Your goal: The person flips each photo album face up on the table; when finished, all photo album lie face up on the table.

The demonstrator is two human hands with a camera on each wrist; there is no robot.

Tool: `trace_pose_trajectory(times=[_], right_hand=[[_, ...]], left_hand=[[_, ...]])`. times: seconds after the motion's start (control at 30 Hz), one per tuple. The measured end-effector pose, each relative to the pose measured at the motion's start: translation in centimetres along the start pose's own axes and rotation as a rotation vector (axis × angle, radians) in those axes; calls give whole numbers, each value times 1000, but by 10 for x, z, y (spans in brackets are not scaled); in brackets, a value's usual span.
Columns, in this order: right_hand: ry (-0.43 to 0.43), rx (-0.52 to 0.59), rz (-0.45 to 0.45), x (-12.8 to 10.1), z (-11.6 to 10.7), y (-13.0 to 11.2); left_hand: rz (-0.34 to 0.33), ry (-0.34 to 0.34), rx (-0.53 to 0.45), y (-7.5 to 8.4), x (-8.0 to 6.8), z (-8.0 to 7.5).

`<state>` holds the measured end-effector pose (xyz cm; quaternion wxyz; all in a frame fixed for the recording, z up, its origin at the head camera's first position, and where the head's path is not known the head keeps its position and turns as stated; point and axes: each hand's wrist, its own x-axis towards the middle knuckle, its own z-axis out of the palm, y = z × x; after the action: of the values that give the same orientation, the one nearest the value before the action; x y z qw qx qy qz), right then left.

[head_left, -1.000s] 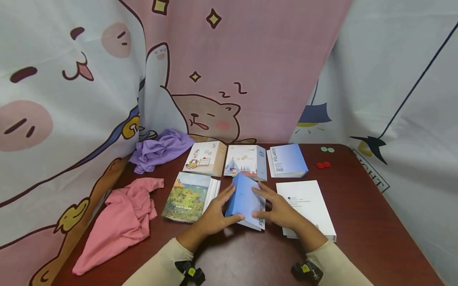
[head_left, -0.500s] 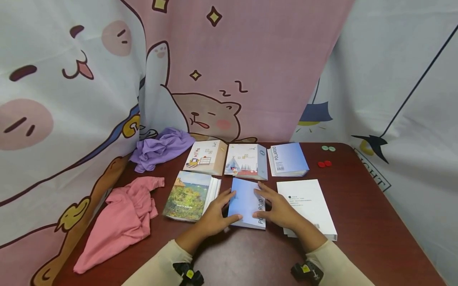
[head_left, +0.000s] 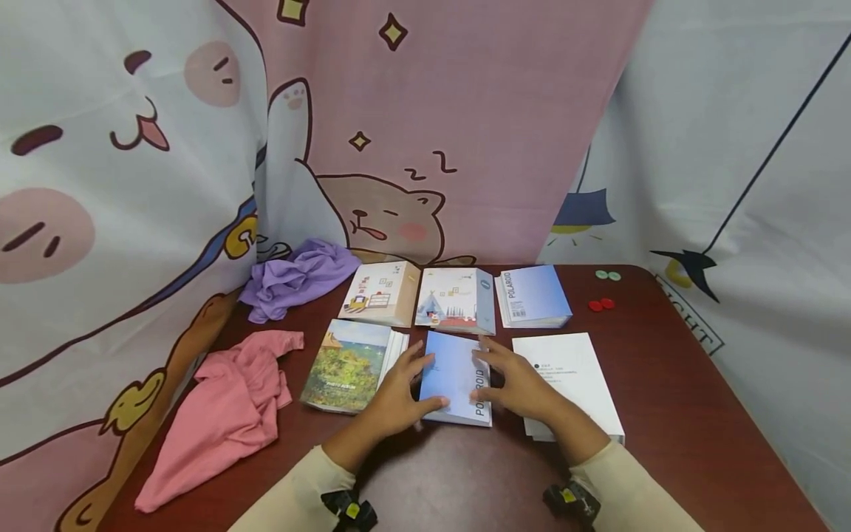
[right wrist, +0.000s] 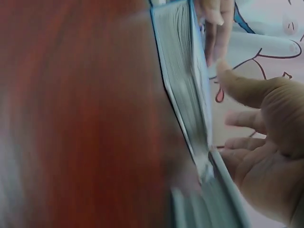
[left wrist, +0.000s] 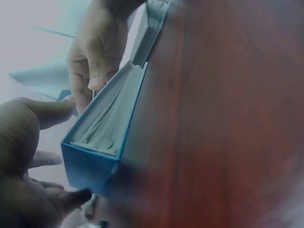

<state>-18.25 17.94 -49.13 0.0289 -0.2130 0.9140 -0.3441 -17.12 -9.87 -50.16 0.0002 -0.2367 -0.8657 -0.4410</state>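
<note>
A blue photo album [head_left: 455, 380] marked POLAROID lies flat on the dark red table between my two hands. My left hand [head_left: 397, 395] is at its spine side, fingers spread, with the thumb over the near part of the cover. On the opposite side, my right hand [head_left: 518, 386] has its fingers spread by the lettered edge. In the left wrist view the album's spine [left wrist: 90, 166] faces the left fingers, which are not wrapped round it. The right wrist view shows the page block [right wrist: 178, 61], with the right thumb and fingers apart from the cover.
A landscape-covered photo album [head_left: 349, 369] lies to the left, a white album [head_left: 565, 369] to the right. Behind stand two illustrated albums [head_left: 380, 294] and another blue album [head_left: 535, 295]. Pink cloth [head_left: 229, 406], purple cloth [head_left: 302, 279], red buttons [head_left: 601, 304] and green buttons [head_left: 608, 275] lie around.
The blue album was tilted with its spine side raised a second ago and has come down flat. My hands have since eased slightly apart from its sides.
</note>
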Motion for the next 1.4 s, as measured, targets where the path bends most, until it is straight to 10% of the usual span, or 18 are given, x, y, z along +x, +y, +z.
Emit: trace_pose_trajectory(times=[0.33, 0.83, 1.4], right_hand=[[80, -10, 65, -18, -45, 16], [151, -13, 178, -48, -104, 65], [89, 96, 179, -65, -122, 130]], left_hand=[[91, -2, 208, 40, 14, 4], [121, -137, 230, 88, 35, 54], [175, -224, 330, 116, 53, 111]])
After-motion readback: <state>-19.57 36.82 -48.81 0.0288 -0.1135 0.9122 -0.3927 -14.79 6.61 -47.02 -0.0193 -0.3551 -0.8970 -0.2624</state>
